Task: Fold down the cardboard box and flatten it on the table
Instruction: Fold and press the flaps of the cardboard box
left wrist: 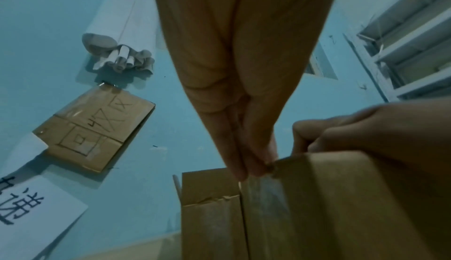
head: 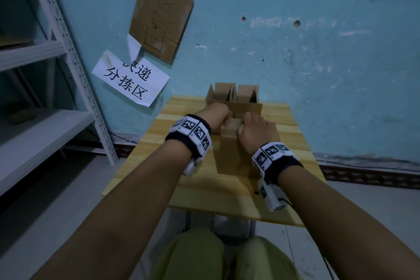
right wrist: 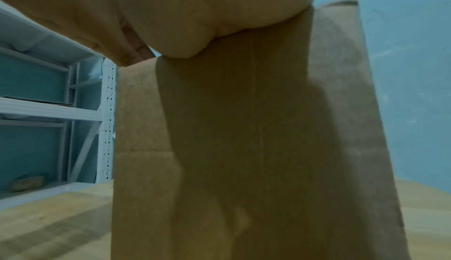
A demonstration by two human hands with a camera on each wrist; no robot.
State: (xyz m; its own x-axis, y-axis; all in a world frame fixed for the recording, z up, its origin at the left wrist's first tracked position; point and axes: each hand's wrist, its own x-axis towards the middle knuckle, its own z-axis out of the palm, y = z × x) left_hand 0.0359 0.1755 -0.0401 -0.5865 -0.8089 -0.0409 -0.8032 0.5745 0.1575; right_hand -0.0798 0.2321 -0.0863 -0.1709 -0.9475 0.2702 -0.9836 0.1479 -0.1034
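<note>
A tall brown cardboard box (head: 229, 154) stands upright in the middle of the wooden table (head: 200, 191). Both hands are at its top end. My left hand (head: 223, 120) pinches the top edge from the left; in the left wrist view its fingertips (left wrist: 246, 167) close together on the edge of the box (left wrist: 329, 206). My right hand (head: 243, 124) grips the top from the right, with its fingers (left wrist: 307, 133) curled over the rim. In the right wrist view the palm (right wrist: 207, 23) lies against the side of the box (right wrist: 256, 139).
More open cardboard boxes (head: 234, 98) stand at the table's far edge against the blue wall. A white metal shelf (head: 45, 102) is at the left. A cardboard sheet (head: 159, 18) and a paper sign (head: 129, 82) hang on the wall.
</note>
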